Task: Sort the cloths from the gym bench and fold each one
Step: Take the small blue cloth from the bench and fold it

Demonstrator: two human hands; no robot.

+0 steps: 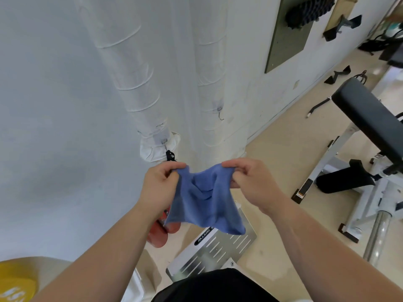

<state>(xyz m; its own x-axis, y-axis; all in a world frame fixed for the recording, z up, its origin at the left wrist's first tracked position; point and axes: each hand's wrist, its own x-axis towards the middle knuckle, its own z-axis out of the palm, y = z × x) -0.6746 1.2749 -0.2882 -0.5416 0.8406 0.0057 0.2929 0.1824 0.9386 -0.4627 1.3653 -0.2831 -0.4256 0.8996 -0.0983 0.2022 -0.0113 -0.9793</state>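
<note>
Head view: a small blue terry cloth point(205, 201) is being held in mid-air above a slotted metal floor plate point(220, 249), its upper corners being pinched by the fingers of the left hand point(160, 186) and the right hand point(254, 184). A black padded bench point(368, 114) is being observed well apart, at right.

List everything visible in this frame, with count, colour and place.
cloth: one, blue, held up in mid-air at centre
gym bench: one, black pad on a white frame, right side
slotted plate: one, silver, on the floor below the cloth
rounded objects: apparently two, red, on the floor behind the left wrist, partly hidden
wrapped pipes: two, white, against the wall at centre
wall panel: one, dark green, top right
yellow object: one, bottom left corner, cut off
left hand: one, fingers pinch the cloth's upper left corner
right hand: one, fingers pinch the cloth's upper right corner
</note>
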